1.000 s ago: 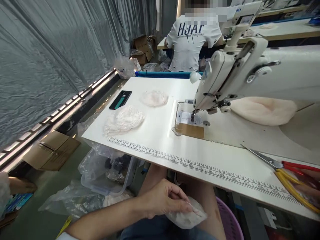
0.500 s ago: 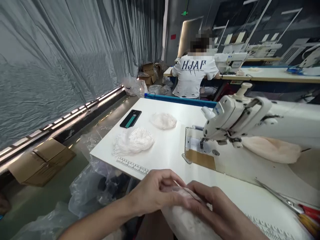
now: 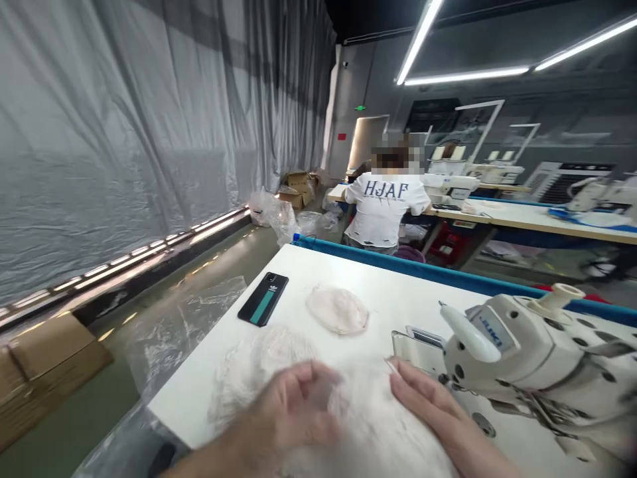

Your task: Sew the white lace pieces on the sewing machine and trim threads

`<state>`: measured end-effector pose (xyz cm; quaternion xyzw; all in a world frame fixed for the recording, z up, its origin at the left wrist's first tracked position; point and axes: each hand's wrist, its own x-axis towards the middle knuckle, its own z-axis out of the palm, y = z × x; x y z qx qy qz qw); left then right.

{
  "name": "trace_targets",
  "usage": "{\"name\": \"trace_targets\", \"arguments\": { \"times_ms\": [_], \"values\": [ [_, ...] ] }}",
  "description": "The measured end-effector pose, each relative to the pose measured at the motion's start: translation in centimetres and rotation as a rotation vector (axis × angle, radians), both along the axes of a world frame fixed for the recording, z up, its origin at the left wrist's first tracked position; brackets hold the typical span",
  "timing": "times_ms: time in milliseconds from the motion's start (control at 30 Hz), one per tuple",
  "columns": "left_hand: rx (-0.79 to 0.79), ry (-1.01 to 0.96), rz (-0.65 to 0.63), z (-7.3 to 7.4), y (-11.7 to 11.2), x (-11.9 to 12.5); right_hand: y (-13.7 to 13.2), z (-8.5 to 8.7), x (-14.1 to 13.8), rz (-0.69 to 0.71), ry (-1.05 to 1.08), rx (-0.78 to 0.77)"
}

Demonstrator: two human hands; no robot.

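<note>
A pale piece of fabric [image 3: 383, 421] is lying between the two hands, at the near side of the surface [image 3: 194, 398], its far edge rising between the fingertips and its bulk spreading towards the near edge of the view; blur is hiding its outline, so its long axis is not showing clearly. The right hand [image 3: 430, 401] is pinching the far right edge between thumb and fingers, while the left hand [image 3: 293, 411] is curving along the left side, too blurred to tell whether it is gripping. The right hand is sitting nearer the sewing machine [image 3: 527, 358], which is standing to the right; the left is sitting nearer a lacy white pile [image 3: 256, 362]. An oval fabric piece [image 3: 338, 310] is lying farther off, right of a phone [image 3: 263, 299]
</note>
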<state>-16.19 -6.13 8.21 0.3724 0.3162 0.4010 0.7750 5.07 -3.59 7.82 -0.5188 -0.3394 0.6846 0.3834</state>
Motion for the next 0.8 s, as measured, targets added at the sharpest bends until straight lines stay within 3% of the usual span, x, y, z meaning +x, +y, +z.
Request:
{"name": "trace_targets", "arguments": {
  "times_ms": [67, 167, 233, 300, 433, 500, 600, 700, 800],
  "values": [
    [0.016, 0.077, -0.071, 1.1, 1.4, -0.8, 0.8, 0.1, -0.4, 0.015, 0.058, 0.005],
    [-0.015, 0.261, -0.172, 1.6, 2.7, -1.5, 0.9, -0.3, -0.4, 0.167, 0.180, 0.056],
    [0.005, 0.344, -0.196, 2.1, 4.2, -1.6, 1.1, -0.6, -0.3, 0.165, 0.160, 0.057],
    [0.098, 0.411, -0.211, 3.1, 6.9, -1.6, 2.3, -0.8, -0.4, 0.076, -0.006, 0.112],
    [0.440, 0.670, -0.167, 4.4, 16.1, -0.8, 7.9, -1.5, -1.3, -0.068, -0.553, 0.469],
    [0.538, 0.878, -0.136, 3.5, 20.5, 0.0, 10.8, -2.4, -1.5, -0.109, -0.674, 0.487],
    [0.530, 1.085, -0.070, 0.2, 24.4, 1.5, 13.2, -4.0, -1.2, -0.123, -0.860, 0.462],
    [0.561, 1.275, -0.025, -3.4, 25.4, 2.5, 13.7, -4.8, -0.8, -0.093, -0.984, 0.451],
    [0.630, 1.399, -0.032, -5.0, 24.8, 3.1, 13.7, -4.2, -1.0, -0.050, -1.045, 0.426]
  ]
}}
